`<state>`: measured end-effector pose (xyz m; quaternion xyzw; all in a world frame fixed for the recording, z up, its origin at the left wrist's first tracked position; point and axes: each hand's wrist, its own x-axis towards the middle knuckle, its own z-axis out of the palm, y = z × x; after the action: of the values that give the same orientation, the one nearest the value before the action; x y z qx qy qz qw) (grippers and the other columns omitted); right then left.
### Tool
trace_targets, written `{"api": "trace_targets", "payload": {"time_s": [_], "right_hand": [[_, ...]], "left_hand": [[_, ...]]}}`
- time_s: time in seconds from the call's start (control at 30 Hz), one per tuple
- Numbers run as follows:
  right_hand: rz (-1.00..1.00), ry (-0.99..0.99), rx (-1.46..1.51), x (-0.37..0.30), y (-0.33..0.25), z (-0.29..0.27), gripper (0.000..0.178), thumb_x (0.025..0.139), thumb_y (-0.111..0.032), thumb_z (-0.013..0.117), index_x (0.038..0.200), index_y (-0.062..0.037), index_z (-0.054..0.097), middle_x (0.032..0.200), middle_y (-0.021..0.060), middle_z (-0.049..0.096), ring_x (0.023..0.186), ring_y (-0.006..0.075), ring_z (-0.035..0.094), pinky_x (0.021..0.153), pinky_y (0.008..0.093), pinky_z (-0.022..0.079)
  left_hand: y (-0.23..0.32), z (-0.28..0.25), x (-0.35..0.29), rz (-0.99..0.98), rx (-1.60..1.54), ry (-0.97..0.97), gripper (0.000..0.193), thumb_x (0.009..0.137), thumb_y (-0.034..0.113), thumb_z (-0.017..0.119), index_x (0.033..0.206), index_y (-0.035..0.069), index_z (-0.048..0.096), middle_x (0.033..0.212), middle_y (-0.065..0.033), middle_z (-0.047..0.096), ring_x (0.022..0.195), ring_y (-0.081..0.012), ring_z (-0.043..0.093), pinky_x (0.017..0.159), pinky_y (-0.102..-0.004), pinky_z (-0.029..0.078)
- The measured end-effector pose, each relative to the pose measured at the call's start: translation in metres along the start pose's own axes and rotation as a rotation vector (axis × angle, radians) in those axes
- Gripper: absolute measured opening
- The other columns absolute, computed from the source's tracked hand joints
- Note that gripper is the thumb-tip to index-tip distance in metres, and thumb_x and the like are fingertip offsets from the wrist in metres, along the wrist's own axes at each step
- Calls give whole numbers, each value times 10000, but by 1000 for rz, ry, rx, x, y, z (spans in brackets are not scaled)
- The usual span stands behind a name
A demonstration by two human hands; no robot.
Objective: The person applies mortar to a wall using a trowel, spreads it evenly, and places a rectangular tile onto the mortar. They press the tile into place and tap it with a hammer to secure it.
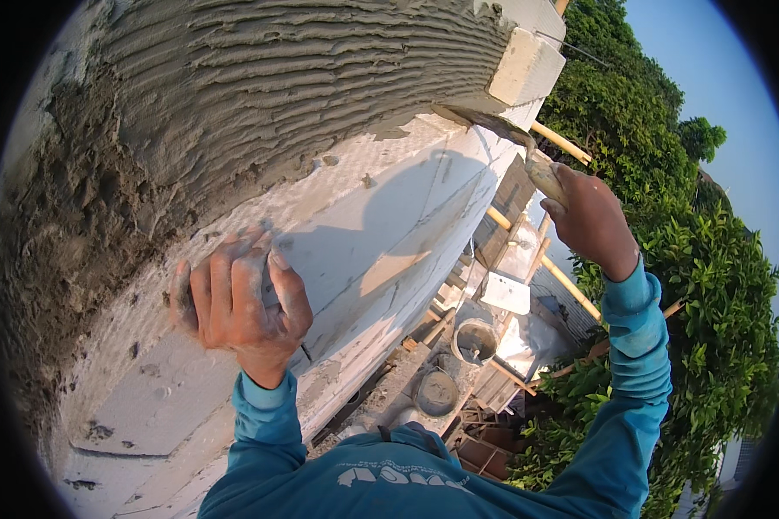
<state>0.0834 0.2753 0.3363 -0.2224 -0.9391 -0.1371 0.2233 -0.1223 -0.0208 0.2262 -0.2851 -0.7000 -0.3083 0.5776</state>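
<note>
My right hand [593,221] grips the mortar-smeared handle of a trowel [500,130]. The trowel's blade reaches left to the lower edge of grey mortar [312,82] on the wall, near the wall's right end. Rows of ridges run across that mortar, and it turns rough and lumpy at the left. Below it lies the bare face of pale blocks [337,268]. My left hand [247,303] is close to this bare face, holding nothing, its dusty fingers bent and somewhat apart. Whether its fingertips press on the blocks is hard to tell.
Far below, two buckets, one with a pale rim [475,341] and a darker one [436,393], stand among boards. Bamboo poles [571,285] cross beside the wall's end. A pale block [526,67] projects at the upper right. Leafy trees [701,268] fill the right side.
</note>
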Motion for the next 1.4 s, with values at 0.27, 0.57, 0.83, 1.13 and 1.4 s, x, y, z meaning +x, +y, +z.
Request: {"api": "trace_targets", "payload": {"time_s": [0.27,0.57,0.83,1.13,1.4], "right_hand": [[-14,10,51,-39,-56,-15,422,822,-120,751,1176,29,578,933,243,648,794,444,639,705,510,500],[34,-22,39,-84,-93,9,455,839,-86,707,1247,17,534,1085,208,586,843,395,642,679,455,528],[25,68,296,-112,-99,2,527,815,-105,754,1292,6,559,1030,199,619,838,378,642,691,421,523],[334,-186,1951,-63,-95,87,490,1030,-420,549,1232,25,583,739,45,578,478,112,543,431,255,451],[198,-618,2159,-77,-127,117,625,1029,-510,495,1265,67,549,703,24,538,448,80,510,391,221,435]], "left_hand": [[1,3,-1,-13,41,17,91,833,212,638,853,159,709,901,-19,727,849,-181,670,1095,-424,349],[1,5,-3,-23,48,-4,115,833,229,639,860,159,726,919,-36,729,868,-183,665,1105,-436,343],[-5,-1,1,17,67,21,116,850,225,636,873,165,733,925,-31,732,859,-182,666,1080,-416,363],[-5,9,-7,35,100,12,202,928,264,641,920,89,741,923,-73,745,874,-246,688,1034,-411,405],[-7,6,-5,93,140,46,189,943,243,611,918,119,751,918,-25,743,860,-208,673,1047,-416,402]]}}
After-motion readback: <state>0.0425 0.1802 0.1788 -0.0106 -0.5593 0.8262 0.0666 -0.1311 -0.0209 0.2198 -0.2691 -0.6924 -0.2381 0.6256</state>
